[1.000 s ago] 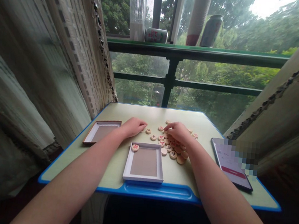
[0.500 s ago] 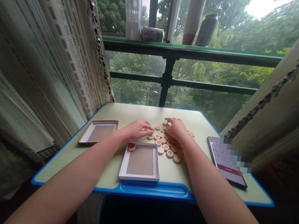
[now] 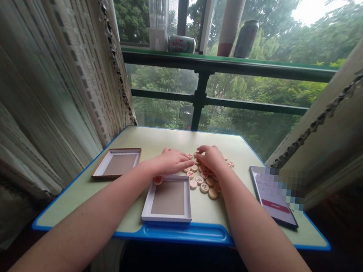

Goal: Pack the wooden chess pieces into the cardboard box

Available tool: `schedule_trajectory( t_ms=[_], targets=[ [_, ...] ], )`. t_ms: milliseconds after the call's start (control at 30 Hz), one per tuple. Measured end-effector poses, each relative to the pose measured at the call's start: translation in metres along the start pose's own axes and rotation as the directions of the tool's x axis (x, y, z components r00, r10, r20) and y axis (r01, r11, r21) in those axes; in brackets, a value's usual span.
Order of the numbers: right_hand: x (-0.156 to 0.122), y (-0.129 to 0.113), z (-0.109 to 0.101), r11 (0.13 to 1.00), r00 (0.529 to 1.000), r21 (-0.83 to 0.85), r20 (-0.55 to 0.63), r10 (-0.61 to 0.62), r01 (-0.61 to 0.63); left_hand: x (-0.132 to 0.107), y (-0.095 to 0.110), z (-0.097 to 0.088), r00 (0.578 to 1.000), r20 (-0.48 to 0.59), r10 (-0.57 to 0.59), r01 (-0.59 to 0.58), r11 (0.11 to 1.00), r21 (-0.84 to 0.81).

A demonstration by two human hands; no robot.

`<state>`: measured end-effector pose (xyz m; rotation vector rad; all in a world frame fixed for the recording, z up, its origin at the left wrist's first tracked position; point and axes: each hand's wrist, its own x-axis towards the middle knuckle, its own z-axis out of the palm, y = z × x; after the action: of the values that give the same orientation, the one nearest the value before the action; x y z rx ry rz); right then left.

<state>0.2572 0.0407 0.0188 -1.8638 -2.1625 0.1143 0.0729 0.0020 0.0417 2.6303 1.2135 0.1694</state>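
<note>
Far out to the left of the left hand [image 3: 172, 163] there's a shallow brown-rimmed cardboard lid [image 3: 116, 164], lying open side up and well apart from both hands. The left hand is palm down and pretty relaxed, with its fingers stretched flat toward the right and not wrapped around anything. Its fingertips just reach the near-left edge of the heap of pale round wooden chess discs [image 3: 204, 182].

Right under that wrist sits one red-marked round wooden disc [image 3: 157, 180], in the far left corner of the white-walled shallow cardboard box [image 3: 168, 198]. The box lies just on the near side of the left hand, between the two forearms.

The heap mostly lies beneath and just nearer than the right hand [image 3: 211, 157]. That hand is arched over the heap's far side, fingers curled down onto the discs and almost meeting the left fingertips. Honestly can't tell if it's pinching one or just touching.

Off to the right of the right hand, well clear, a dark flat phone [image 3: 273, 195] lies screen up. Everything sits on a pale green table with a blue rim [image 3: 173, 232].
</note>
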Motion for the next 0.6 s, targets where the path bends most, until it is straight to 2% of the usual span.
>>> schedule_trajectory(
  t_ms=[200, 467, 533, 600],
  targets=[
    [-0.001, -0.003, 0.003, 0.99, 0.995, -0.101, -0.01, -0.097, 0.095, 0.004, -0.021, 0.007, 0.992, -0.076, -0.105, 0.108, 0.993, 0.043],
    [-0.001, 0.001, -0.002, 0.984, 0.999, -0.171, -0.002, -0.05, 0.049, 0.005, -0.03, 0.01, 0.959, -0.188, -0.212, 0.212, 0.977, -0.022],
    [-0.005, 0.0, -0.009, 0.99, 0.998, -0.132, 0.003, -0.059, 0.059, 0.003, -0.033, 0.007, 0.95, -0.217, -0.224, 0.219, 0.975, -0.046],
    [-0.012, -0.002, -0.017, 0.992, 0.988, -0.028, 0.099, -0.119, 0.122, 0.0, -0.035, 0.004, 0.945, -0.23, -0.234, 0.224, 0.972, -0.069]
  ],
)
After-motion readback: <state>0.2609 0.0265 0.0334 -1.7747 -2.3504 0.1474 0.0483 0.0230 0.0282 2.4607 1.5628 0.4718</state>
